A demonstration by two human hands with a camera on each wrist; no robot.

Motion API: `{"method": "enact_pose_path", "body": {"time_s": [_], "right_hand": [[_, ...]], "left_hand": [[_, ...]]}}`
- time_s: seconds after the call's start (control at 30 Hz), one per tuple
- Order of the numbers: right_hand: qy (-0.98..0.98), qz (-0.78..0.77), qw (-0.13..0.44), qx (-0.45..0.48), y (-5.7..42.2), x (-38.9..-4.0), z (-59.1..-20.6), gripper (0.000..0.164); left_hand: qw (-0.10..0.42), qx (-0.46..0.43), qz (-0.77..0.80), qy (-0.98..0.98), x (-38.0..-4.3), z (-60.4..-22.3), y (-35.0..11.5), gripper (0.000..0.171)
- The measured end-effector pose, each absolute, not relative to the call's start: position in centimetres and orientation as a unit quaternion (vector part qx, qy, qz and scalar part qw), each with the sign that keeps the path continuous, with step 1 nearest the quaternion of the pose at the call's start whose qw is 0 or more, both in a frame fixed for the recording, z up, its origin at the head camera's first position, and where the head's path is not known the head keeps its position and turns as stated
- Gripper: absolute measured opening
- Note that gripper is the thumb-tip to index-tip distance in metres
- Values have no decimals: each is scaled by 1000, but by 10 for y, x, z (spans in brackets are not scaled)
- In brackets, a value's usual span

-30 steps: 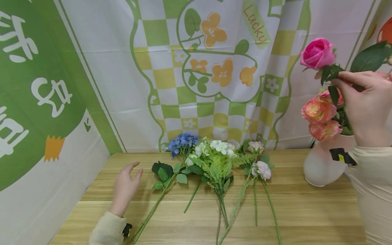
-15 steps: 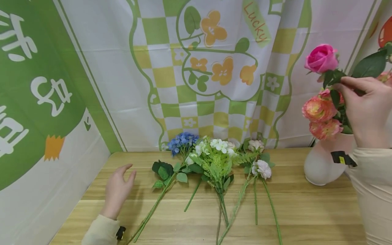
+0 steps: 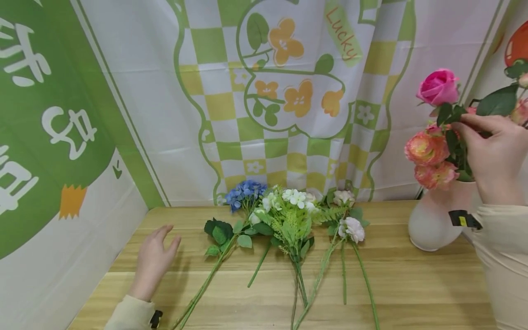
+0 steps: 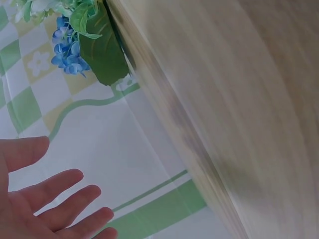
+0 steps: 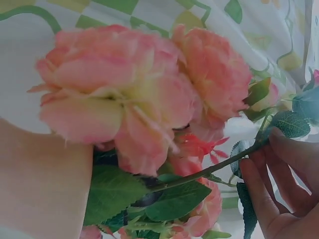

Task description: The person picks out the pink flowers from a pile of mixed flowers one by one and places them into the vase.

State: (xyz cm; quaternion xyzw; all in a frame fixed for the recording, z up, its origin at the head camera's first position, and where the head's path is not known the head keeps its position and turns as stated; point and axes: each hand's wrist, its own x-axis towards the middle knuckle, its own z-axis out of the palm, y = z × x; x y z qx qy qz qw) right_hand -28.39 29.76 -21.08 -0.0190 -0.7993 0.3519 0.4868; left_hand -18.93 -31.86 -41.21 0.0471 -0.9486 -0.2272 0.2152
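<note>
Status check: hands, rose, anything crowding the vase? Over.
Right hand pinches pink rose by its stem. Left hand holds nothing. Coral blooms crowd mouth of vase; stem's lower end hidden.

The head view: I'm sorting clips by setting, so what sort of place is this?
Probably an indoor flower-arranging corner, perhaps a staged booth: loose flowers lie on a wooden table, a pale vase holds orange-pink blooms, and a printed cloth hangs behind.
</note>
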Motion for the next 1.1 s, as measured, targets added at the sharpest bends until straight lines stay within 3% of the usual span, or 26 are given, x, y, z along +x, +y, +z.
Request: {"method": "enact_pose_path", "body": {"time_s": [0.53, 1.1], "right_hand": [[-801, 365, 472, -50, 312, -285, -222, 30], [-827, 337, 440, -97, 327, -285, -246, 34]], "left_hand": [[196, 46, -199, -959, -187, -413, -326, 55], [211, 48, -181, -959, -181, -415, -333, 55]]}}
